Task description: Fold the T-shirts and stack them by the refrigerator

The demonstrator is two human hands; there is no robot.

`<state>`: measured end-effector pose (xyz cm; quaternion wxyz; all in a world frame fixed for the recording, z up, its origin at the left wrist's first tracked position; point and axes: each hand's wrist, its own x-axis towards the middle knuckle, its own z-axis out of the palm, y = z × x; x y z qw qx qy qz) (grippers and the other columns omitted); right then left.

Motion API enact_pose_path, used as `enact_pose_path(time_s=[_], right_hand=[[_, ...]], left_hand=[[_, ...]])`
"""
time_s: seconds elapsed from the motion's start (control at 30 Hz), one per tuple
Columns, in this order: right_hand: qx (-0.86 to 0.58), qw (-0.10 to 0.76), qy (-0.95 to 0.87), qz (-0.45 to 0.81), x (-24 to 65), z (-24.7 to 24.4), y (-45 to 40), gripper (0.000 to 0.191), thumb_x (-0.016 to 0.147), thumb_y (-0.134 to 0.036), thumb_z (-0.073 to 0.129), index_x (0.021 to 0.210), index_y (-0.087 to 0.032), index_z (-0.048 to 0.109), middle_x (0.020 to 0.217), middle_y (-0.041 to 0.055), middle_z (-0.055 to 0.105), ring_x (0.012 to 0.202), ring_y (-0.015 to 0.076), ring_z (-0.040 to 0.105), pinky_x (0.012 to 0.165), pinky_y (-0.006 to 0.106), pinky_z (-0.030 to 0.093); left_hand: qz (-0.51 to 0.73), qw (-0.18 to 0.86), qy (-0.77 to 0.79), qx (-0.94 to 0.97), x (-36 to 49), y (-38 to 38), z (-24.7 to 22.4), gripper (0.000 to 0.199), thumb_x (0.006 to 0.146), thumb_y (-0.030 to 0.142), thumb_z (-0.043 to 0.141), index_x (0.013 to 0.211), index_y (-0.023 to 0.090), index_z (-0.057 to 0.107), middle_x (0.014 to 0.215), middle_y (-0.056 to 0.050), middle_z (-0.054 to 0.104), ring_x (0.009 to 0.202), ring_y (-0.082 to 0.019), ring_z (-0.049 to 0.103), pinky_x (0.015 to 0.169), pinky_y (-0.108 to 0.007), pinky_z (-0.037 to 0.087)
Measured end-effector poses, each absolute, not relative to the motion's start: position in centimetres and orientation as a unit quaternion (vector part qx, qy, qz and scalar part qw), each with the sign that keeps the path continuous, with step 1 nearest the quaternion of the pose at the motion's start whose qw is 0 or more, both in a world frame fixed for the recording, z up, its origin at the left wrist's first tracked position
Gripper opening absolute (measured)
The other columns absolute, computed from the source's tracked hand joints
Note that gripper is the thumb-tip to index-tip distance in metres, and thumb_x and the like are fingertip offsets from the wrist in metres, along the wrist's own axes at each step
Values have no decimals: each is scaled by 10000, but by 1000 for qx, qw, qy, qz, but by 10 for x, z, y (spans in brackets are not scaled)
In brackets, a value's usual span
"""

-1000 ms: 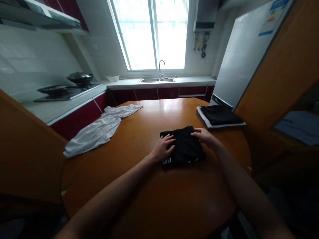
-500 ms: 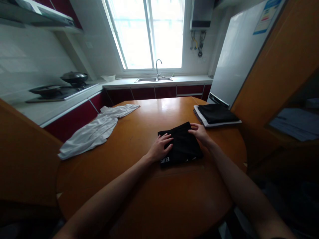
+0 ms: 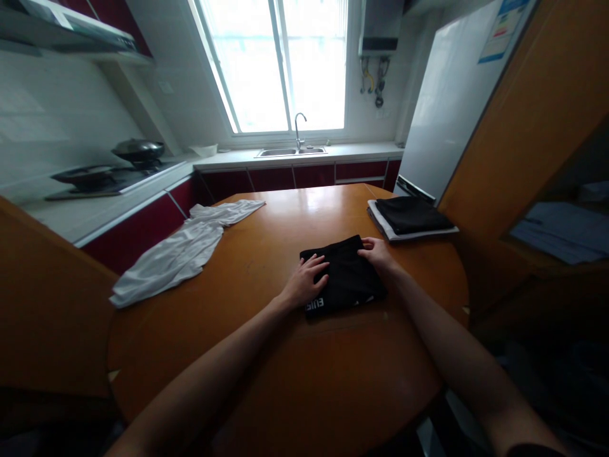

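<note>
A folded black garment (image 3: 349, 276) with white lettering along its near edge lies flat on the round wooden table (image 3: 276, 355). My left hand (image 3: 307, 279) rests on its left side, fingers spread and flat on the cloth. At the far right corner, my right hand (image 3: 377, 254) has its thumb over the cloth and its other fingers curled around the edge, gripping it. The undersides of those fingers are hidden.
A crumpled white garment (image 3: 176, 257) is spread along the table's left side. Folded clothes, a black piece (image 3: 413, 214) on top, are stacked at the back right. Beyond are a counter with a sink (image 3: 278, 152), a stove with pans (image 3: 137, 151) and a fridge (image 3: 451, 101).
The whole view has shifted slightly. Both hands stay on the black garment, which lies nearly as before; the right fingers are a little closer around its corner.
</note>
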<state>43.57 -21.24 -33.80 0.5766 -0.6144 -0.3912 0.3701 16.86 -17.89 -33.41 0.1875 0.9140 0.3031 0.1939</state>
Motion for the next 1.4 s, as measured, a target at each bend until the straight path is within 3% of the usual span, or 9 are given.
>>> enact_pose_path(time_s=[0.4, 0.7, 0.9, 1.17, 1.4], right_hand=[[-606, 586, -400, 359, 439, -346, -206, 366, 680, -67, 704, 1035, -153, 676, 864, 59, 782, 749, 194, 739, 705, 301, 603], [-619, 571, -409, 352, 440, -353, -204, 323, 669, -28, 688, 971, -142, 670, 771, 50, 759, 666, 182, 716, 638, 285, 588], [-625, 561, -414, 352, 440, -352, -205, 336, 687, -49, 699, 1008, -143, 668, 814, 61, 771, 696, 192, 727, 660, 297, 596], [-641, 551, -418, 332, 438, -353, -204, 341, 680, -30, 689, 1003, -139, 678, 810, 59, 766, 685, 179, 715, 628, 264, 576], [-650, 550, -421, 312, 437, -352, -204, 412, 690, -54, 679, 1096, -125, 672, 761, 44, 743, 632, 171, 691, 570, 247, 554]], left_hand=[[181, 175, 309, 917, 168, -176, -338, 482, 949, 371, 531, 1398, 202, 578, 1570, -86, 437, 1510, -278, 282, 1244, -560, 160], [168, 176, 316, 917, 170, -178, -336, 496, 949, 376, 528, 1409, 198, 570, 1579, -86, 422, 1516, -280, 265, 1245, -561, 147], [195, 166, 335, 907, 168, -170, -333, 530, 987, 446, 469, 1459, 210, 518, 1608, -75, 375, 1527, -255, 238, 1249, -512, 166], [105, 126, 371, 914, 168, -160, -338, 627, 1009, 535, 385, 1541, 204, 404, 1657, -84, 236, 1550, -286, 127, 1232, -579, 123], [130, 140, 369, 910, 167, -157, -338, 615, 999, 529, 416, 1524, 208, 434, 1643, -89, 282, 1540, -295, 168, 1231, -569, 155]])
